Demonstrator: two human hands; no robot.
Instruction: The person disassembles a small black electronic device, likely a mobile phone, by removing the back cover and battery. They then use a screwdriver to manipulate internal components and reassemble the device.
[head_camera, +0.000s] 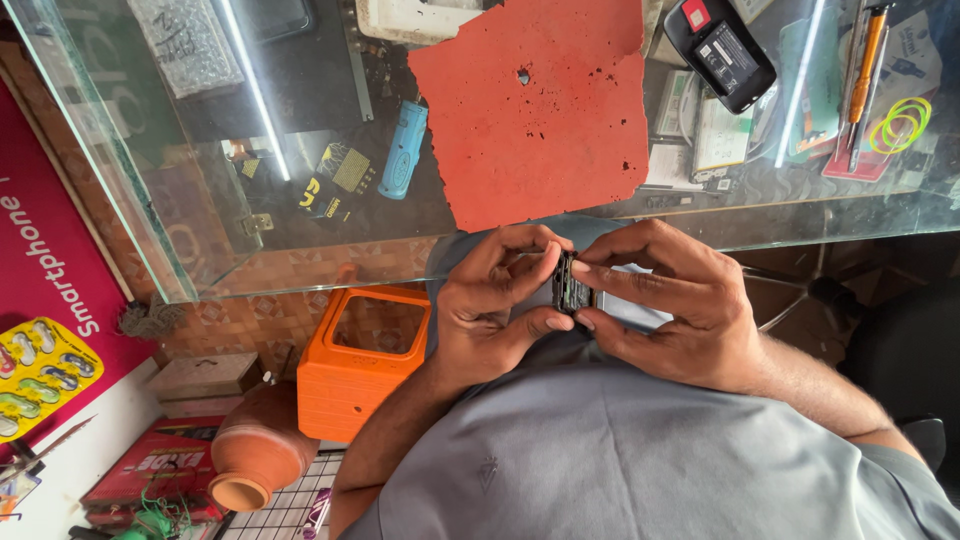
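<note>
A red mat lay on the glass desk just beyond the hands. An orange box stood beside the left hand. Both it and the right hand pinched a small black phone, fingers curled.

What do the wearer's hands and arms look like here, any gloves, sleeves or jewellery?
Both hands are bare: no gloves on the left hand or right hand, no rings or watch visible. Forearms are uncovered up to the frame edge. A grey shirt covers the torso.

Left hand and right hand meet close to the chest, fingers curled inward, seemingly pinching.
</note>
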